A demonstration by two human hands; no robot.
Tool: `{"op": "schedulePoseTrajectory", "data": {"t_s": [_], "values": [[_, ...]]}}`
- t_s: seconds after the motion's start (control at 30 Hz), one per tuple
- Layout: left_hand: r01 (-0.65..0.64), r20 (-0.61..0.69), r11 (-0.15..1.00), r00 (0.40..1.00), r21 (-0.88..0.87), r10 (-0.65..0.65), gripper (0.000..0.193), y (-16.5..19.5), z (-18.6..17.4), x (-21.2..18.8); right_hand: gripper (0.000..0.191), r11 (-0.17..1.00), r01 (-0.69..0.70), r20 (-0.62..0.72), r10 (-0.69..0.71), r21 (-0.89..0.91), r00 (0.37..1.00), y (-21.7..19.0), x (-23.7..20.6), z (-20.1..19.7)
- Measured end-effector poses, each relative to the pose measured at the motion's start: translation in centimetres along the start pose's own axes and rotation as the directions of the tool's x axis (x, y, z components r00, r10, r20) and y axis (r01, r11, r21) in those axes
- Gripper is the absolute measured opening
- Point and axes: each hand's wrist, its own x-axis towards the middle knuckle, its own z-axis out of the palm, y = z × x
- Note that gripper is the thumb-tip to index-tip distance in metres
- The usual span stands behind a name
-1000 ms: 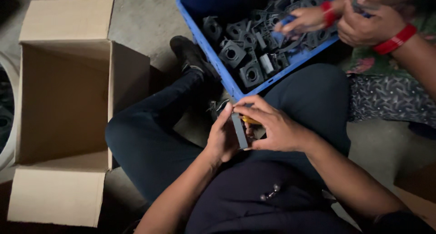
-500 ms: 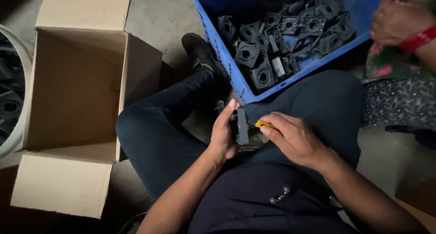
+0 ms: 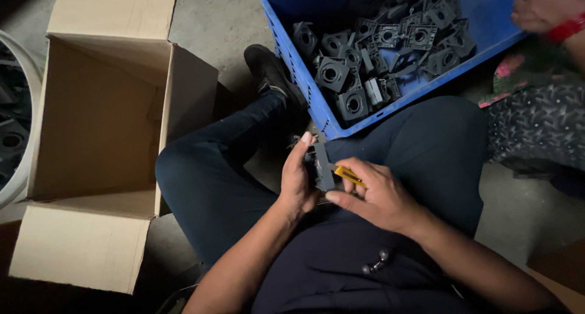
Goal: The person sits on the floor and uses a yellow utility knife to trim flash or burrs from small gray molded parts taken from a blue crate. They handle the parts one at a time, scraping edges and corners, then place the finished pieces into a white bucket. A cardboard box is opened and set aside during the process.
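The grey part (image 3: pixel 323 166) stands on edge over your lap, its long axis running up and down in the view, the top end pointing toward the blue crate (image 3: pixel 487 21). Your left hand (image 3: pixel 298 183) is curled around it from the left, thumb up along its side. Your right hand (image 3: pixel 375 195) comes from the right, fingers pinching a yellow tool (image 3: pixel 348 175) whose tip touches the part. The crate in front of your knees holds many similar parts. An open carton (image 3: pixel 97 131) lies well to your left on the floor.
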Motion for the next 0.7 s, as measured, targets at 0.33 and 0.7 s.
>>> {"op": "schedulePoseTrajectory", "data": {"t_s": [0.33, 0.7], "values": [[-0.064, 0.367, 0.998, 0.928, -0.023, 0.069, 0.039, 2.4, 1.4, -1.8, 0.027, 0.941, 0.104, -0.046, -0.094, 0.321, 0.995, 1.3, 1.1, -3.2], [0.164, 0.085, 0.958, 0.978, 0.237, -0.189, 0.049, 0.6, -0.3, -1.7, 0.032, 0.947, 0.299, -0.024, -0.299, 0.119, 0.954, -0.9, 2.3, -3.6]]}}
